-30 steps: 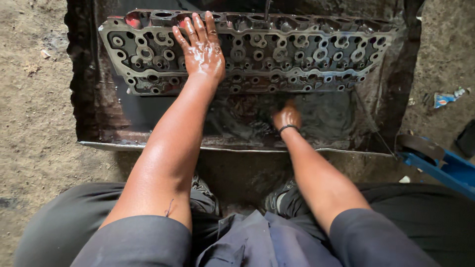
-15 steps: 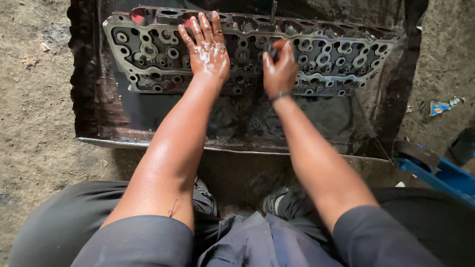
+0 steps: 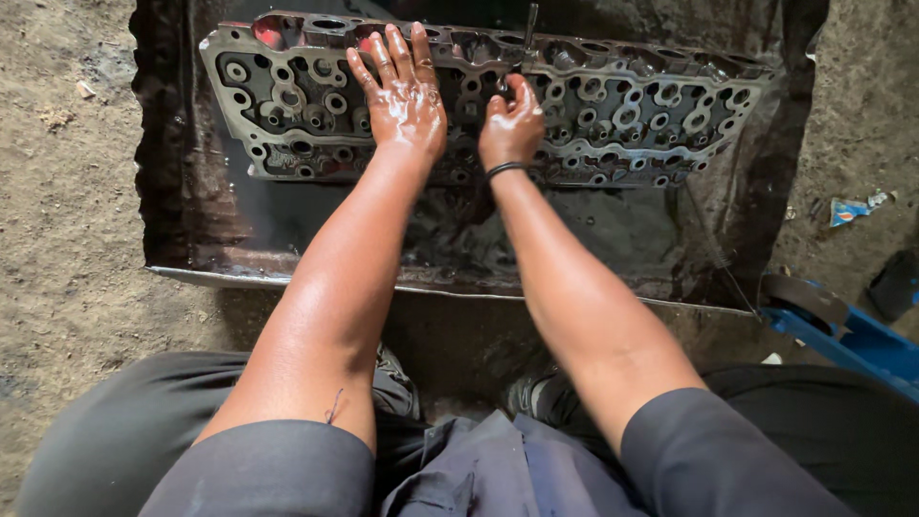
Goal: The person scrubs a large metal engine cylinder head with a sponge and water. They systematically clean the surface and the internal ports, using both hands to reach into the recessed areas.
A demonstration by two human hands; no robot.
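A long grey metal cylinder head (image 3: 632,105) with many round holes lies tilted in a dark metal tray (image 3: 287,273) holding black oily liquid. My left hand (image 3: 402,96), wet and shiny, lies flat on the head's left-middle part, fingers spread, gripping nothing. My right hand (image 3: 510,120) rests on the head just to the right of the left hand. Its fingers are curled against the metal, and whether they enclose something small is hidden. A black band circles the right wrist. A thin metal rod (image 3: 529,33) sticks up from the head just above the right hand.
The tray sits on dirt ground (image 3: 67,191). A blue metal frame with a dark wheel (image 3: 823,306) stands at the right. A small crumpled wrapper (image 3: 847,208) lies on the dirt beyond it. My knees in grey trousers (image 3: 144,431) and my shoes are at the bottom.
My right hand rose out of the black liquid in the tray onto the cylinder head, then slid a little left toward the left hand. The left hand stayed flat in place.
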